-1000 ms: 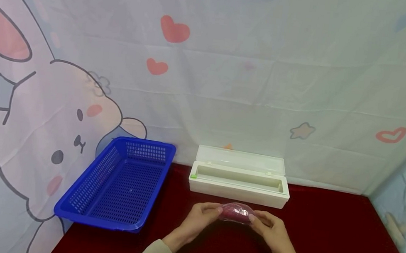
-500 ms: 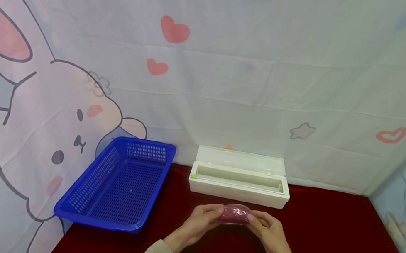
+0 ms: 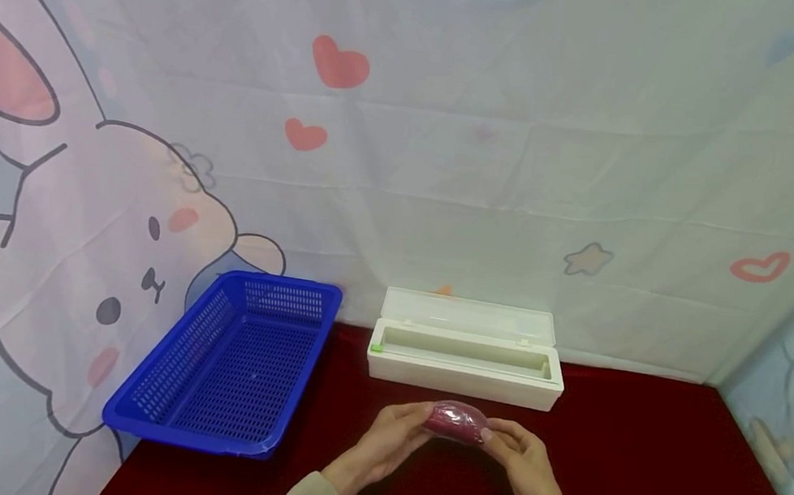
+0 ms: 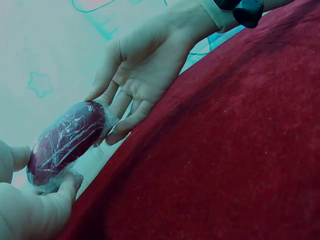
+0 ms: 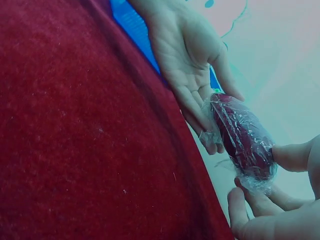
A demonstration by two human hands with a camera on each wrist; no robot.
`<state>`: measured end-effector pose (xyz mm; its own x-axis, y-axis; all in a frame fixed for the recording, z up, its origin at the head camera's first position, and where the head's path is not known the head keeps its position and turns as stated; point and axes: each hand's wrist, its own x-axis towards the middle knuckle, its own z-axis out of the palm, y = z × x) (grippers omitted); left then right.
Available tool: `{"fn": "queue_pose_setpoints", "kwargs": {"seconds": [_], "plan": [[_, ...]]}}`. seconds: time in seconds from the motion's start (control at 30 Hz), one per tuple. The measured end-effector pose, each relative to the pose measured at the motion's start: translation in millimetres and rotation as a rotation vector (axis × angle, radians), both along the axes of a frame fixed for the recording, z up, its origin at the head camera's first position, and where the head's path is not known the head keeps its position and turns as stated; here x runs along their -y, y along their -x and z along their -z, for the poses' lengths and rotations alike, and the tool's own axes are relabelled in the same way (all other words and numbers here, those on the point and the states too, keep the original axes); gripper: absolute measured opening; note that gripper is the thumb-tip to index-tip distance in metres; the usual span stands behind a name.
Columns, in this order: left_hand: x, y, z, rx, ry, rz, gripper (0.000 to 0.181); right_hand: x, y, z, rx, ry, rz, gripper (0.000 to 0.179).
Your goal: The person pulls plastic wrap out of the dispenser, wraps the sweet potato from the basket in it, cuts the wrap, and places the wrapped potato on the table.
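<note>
A reddish-purple, oblong thing (image 3: 454, 422) tightly wrapped in clear plastic film is held up between both hands over the table. My left hand (image 3: 385, 442) pinches one end, and my right hand (image 3: 518, 461) pinches the other. In the left wrist view the wrapped thing (image 4: 65, 142) looks dark and glossy, with creases along the film. Loose film bunches at both ends, seen best in the right wrist view, where the thumb of the right hand (image 5: 295, 195) presses on the near end. Opposite it, the left hand (image 5: 187, 65) shows its palm side.
Beyond the hands stands a long white box (image 3: 459, 379) with its translucent lid (image 3: 470, 316) raised and a small green piece (image 3: 376, 348) at its left. At left is a blue perforated basket (image 3: 253, 374). Dark red cloth (image 3: 644, 463) covers the table; a printed curtain (image 3: 446, 204) hangs behind.
The wrapped thing has tilted a little, its right end lower than before, and has shifted slightly left. Both hands keep their hold on its ends.
</note>
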<state>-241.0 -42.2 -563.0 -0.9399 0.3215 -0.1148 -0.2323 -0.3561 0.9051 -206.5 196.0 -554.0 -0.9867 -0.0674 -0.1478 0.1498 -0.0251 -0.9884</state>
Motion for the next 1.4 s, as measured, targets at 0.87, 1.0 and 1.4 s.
{"fn": "queue_pose_setpoints", "kwargs": {"seconds": [0.87, 1.0, 1.4], "plan": [[0.1, -4.3, 7.6, 0.029, -0.017, 0.024, 0.048, -7.2, 3.3, 4.9, -0.005, 0.187, -0.215, 0.061], [-0.3, -6.0, 7.7, 0.018, -0.018, 0.045, 0.047, -10.6, 5.0, 7.8, 0.007, 0.228, -0.278, 0.065], [-2.2, -8.6, -0.5, 0.022, -0.017, 0.066, 0.047, -13.8, 4.8, 3.1, 0.063, 0.349, -0.265, 0.065]]}}
